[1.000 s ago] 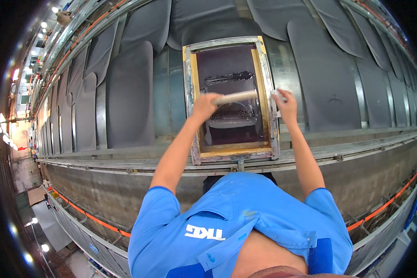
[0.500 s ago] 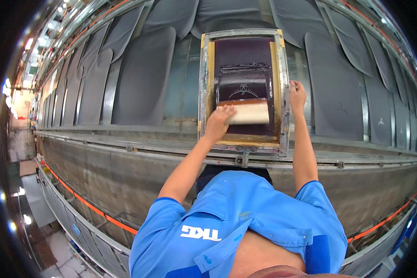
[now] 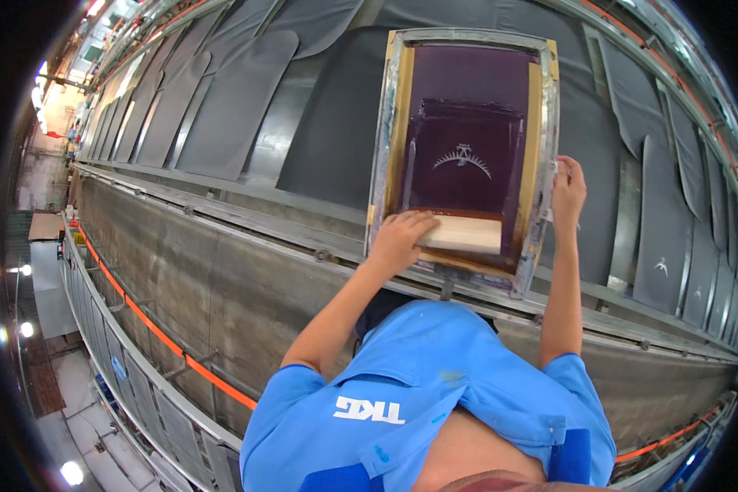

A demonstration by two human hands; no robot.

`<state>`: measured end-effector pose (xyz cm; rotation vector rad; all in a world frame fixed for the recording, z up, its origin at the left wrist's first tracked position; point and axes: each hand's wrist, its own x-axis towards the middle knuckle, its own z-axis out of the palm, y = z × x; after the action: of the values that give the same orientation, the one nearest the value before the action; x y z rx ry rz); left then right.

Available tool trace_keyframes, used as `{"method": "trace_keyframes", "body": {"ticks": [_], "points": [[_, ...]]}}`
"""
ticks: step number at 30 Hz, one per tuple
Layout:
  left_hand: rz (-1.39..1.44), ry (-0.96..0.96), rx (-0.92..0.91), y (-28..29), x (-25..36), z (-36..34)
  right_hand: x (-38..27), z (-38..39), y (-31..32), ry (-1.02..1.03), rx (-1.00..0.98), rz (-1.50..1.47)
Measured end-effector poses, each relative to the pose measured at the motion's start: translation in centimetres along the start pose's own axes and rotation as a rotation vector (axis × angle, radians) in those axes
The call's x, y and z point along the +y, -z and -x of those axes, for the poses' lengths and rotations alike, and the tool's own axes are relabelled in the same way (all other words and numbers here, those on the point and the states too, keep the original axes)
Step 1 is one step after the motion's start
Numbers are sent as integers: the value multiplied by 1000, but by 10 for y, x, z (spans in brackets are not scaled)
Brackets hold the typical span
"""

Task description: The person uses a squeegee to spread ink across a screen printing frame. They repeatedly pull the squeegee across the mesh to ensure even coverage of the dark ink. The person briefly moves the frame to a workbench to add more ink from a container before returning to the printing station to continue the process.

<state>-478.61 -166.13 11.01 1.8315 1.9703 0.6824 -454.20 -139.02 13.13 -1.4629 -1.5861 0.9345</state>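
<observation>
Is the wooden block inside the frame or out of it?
In: the block sits within the frame, by its near edge, the left hand gripping the block's left end.

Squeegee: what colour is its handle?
The handle is pale cream, best seen in the head view.

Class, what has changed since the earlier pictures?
The left hand has drawn the squeegee toward the person, to the frame's near end, leaving the arc design exposed. A dark sheet now borders the frame's left side, where bare metal showed. Unchanged: left hand gripping the squeegee, right hand at the frame's right side.
</observation>
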Motion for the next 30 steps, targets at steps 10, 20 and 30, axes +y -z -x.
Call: {"method": "trace_keyframes", "body": {"ticks": [10, 20, 30], "points": [[-150, 56, -72, 91, -177, 31, -2, 56, -212, 21, 65, 11], [-152, 61, 33, 110, -214, 69, -21, 81, -253, -13, 78, -49], [-239, -31, -47, 85, -218, 94, 6, 75, -263, -117, 29, 133]]}}
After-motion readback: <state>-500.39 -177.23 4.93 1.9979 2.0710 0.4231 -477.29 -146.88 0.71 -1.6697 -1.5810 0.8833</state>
